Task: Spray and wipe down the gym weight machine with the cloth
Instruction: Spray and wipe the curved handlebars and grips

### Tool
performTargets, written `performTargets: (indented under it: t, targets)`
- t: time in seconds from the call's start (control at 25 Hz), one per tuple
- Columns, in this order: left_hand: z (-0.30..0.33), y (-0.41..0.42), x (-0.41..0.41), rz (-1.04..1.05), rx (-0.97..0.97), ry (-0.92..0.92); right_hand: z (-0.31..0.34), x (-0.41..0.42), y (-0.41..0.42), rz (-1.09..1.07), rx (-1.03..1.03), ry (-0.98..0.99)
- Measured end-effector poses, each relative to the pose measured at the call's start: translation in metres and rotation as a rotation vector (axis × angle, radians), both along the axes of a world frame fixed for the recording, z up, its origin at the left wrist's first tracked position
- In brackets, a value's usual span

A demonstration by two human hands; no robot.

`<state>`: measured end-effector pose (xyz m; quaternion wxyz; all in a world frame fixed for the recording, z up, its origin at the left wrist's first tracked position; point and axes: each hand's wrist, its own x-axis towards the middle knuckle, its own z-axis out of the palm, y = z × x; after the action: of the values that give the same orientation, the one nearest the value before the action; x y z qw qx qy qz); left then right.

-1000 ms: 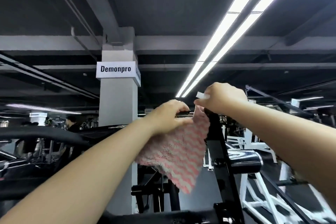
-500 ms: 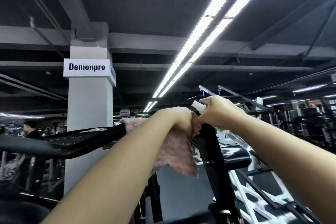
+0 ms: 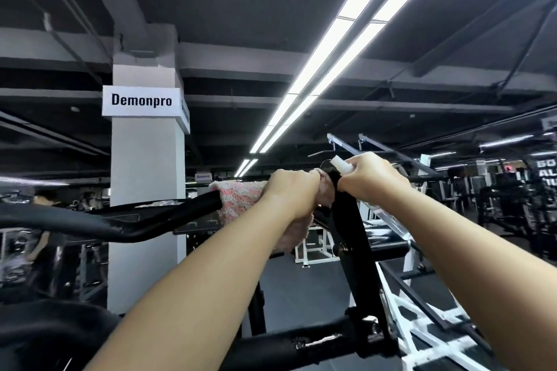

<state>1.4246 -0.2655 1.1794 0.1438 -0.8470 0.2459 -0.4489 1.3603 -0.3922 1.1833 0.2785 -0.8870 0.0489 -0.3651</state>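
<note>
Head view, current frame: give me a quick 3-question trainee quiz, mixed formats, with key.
1. True or false: the left hand presses the pink-and-white cloth onto the black handlebar of the weight machine.
2. Multiple choice: what does the right hand grip?
A. a dumbbell
B. a clear spray bottle with a white top
C. nothing
3. Fill in: the sign on the white pillar reads ____.

Key: 1 true; 2 B; 3 Demonpro
</note>
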Motion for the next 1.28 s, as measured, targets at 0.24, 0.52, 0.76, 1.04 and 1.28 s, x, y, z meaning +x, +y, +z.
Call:
performTargets:
  t: [0.24, 0.52, 0.76, 1.04, 1.28]
  targets:
    - [0.001, 0.028, 0.000, -0.013, 0.018, -0.070, 0.000, 0.013, -0.011, 0.065, 0.042, -0.059]
    - [-0.003, 0.063, -0.009, 0.108, 0.020, -0.047, -0.004, 0.019, -0.016, 0.173, 0.139, -0.061]
    - [-0.004, 0.094, -0.016, 0.062, -0.002, -0.001, -0.005, 0.016, -0.015, 0.214, 0.147, -0.087]
    - [-0.011, 0.119, -0.018, -0.177, -0.115, 0.060, -0.007, 0.020, -0.018, 0.252, 0.175, -0.108]
    - [0.000, 0.120, -0.023, -0.002, -0.206, 0.208, -0.009, 0.012, -0.016, 0.215, 0.091, -0.121]
